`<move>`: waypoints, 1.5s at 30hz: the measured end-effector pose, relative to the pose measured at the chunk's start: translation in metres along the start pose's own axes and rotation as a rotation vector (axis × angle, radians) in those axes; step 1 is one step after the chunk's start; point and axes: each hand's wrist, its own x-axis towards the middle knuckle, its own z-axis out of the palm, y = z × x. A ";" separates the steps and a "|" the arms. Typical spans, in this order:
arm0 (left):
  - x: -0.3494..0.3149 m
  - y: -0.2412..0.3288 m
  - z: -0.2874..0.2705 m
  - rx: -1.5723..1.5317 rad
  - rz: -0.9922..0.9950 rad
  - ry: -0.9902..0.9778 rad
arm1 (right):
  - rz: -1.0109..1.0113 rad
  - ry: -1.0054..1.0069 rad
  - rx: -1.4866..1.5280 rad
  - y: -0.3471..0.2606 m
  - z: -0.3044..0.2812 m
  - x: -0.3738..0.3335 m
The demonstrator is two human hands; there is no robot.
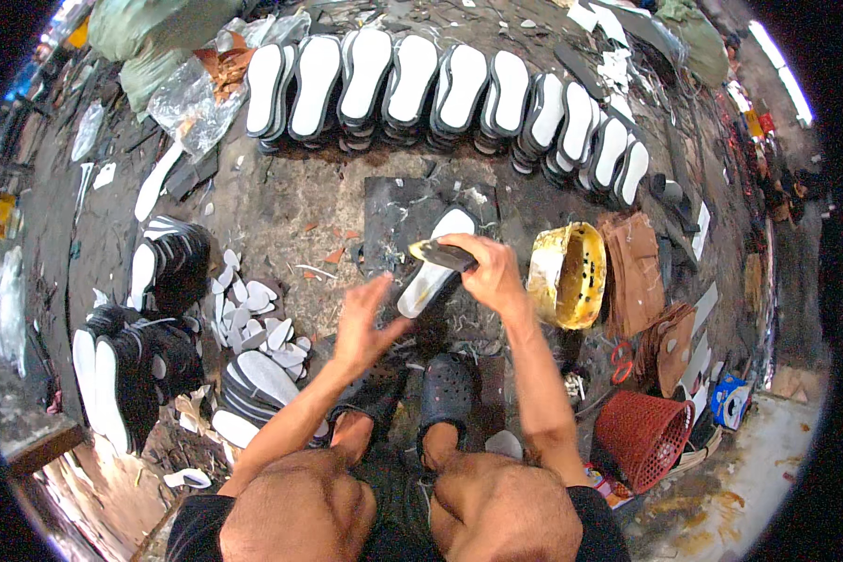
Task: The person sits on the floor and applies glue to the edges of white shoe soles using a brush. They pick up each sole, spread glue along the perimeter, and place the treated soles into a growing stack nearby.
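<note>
Your right hand grips a tool over the sole slanting away rightward, your open, empty left hand beside its near end.

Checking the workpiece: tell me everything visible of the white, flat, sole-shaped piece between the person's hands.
The white, flat, sole-shaped piece has rounded ends, a smooth-looking face and dark material along its edge. It lies slanted, far end rightward, on dark, flat sheeting. A dark tool with a yellowish end, held in the right hand, covers its middle; contact is unclear.
</note>
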 end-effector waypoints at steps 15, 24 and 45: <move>0.000 0.000 0.043 0.120 -0.009 -0.155 | -0.002 -0.388 -0.430 0.091 -0.024 0.038; 0.013 0.001 0.045 0.097 0.025 -0.103 | 0.333 -0.283 -0.340 0.023 0.000 -0.022; 0.003 -0.026 0.011 -0.271 -0.195 0.298 | 0.045 -0.169 -0.338 -0.018 0.072 -0.078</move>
